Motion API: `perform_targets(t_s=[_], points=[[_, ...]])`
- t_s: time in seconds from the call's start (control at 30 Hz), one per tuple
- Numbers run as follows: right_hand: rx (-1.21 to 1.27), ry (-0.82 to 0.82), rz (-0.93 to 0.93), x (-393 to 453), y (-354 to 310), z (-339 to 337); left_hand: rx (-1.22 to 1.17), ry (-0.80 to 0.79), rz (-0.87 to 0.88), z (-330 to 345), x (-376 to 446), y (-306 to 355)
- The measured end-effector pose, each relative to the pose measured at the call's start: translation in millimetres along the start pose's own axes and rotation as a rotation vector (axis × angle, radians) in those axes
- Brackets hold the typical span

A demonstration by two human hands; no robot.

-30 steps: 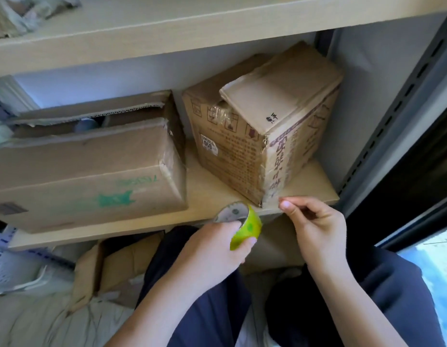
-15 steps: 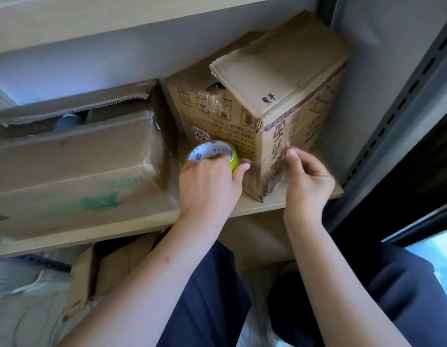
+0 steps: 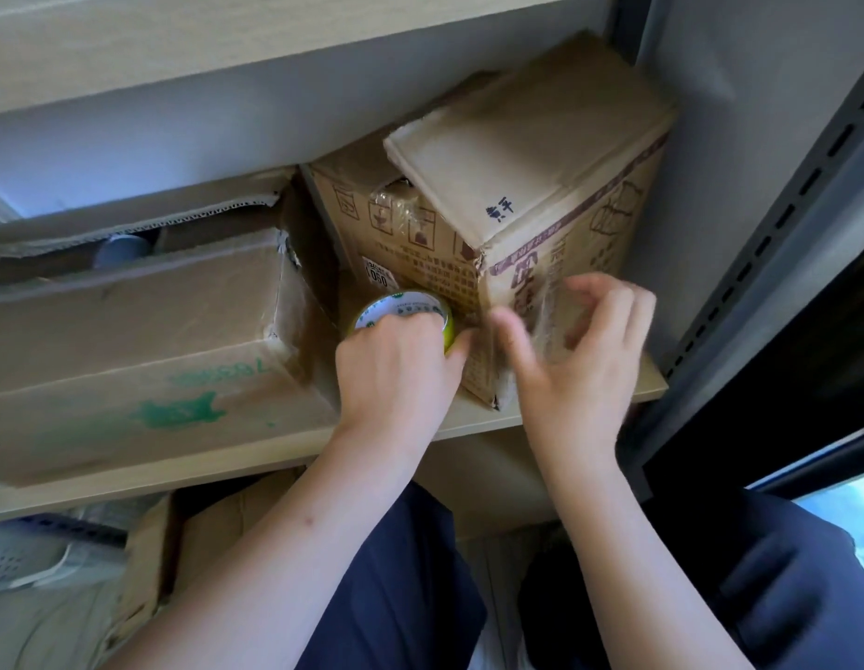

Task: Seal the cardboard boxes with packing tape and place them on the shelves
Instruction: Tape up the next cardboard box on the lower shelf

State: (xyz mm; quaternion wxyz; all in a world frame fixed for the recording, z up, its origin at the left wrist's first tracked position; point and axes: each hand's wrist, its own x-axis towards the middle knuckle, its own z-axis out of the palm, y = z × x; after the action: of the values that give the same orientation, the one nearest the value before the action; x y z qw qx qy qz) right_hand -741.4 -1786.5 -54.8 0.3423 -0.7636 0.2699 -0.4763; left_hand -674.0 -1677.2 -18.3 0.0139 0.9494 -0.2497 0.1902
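A tall printed cardboard box (image 3: 541, 224) stands on the wooden shelf (image 3: 483, 423) at about 1 o'clock, its top flap lifted and clear tape wrinkled over its faces. The left hand (image 3: 396, 374) grips a green-rimmed tape roll (image 3: 403, 314) against the box's near corner. The right hand (image 3: 580, 360), blurred, has fingers loosely spread at the box's side. A flat box (image 3: 144, 350) with a green mark lies at 10 o'clock, just beside.

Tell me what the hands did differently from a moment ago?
The left hand carried the tape roll up from below the shelf edge to the tall box and keeps its grip on it. The right hand rose from the box's bottom corner onto its side; it is blurred now. Both boxes and the shelf stayed put.
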Motion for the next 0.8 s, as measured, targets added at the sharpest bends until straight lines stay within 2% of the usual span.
perform_targets(t_s=[0.07,0.27,0.37,0.43,0.57,0.63,0.7,0.8], points=[[-0.048,-0.1,-0.144,-1,-1,5,-0.023,-0.037,-0.007,0,1,0],[-0.23,-0.148,-0.387,31,16,3,0.005,0.014,0.046,-2,0,-9],[-0.211,-0.184,-0.387,30,19,3,0.039,0.045,0.093,-4,-3,-13],[-0.283,-0.166,-0.45,31,15,2,0.029,0.071,0.126,-2,-4,-14],[-0.425,-0.251,-0.826,50,-4,-7,-0.002,0.087,0.162,-2,-3,-18],[-0.57,-0.317,-1.0,61,-18,-12,-0.017,0.067,0.167,-4,-4,-18],[-0.786,-0.39,-1.009,68,-36,-15,-0.054,0.044,0.171,-5,-4,-17],[-1.037,-0.402,-0.904,69,-57,-14,-0.093,0.029,0.173,-7,-2,-17]])
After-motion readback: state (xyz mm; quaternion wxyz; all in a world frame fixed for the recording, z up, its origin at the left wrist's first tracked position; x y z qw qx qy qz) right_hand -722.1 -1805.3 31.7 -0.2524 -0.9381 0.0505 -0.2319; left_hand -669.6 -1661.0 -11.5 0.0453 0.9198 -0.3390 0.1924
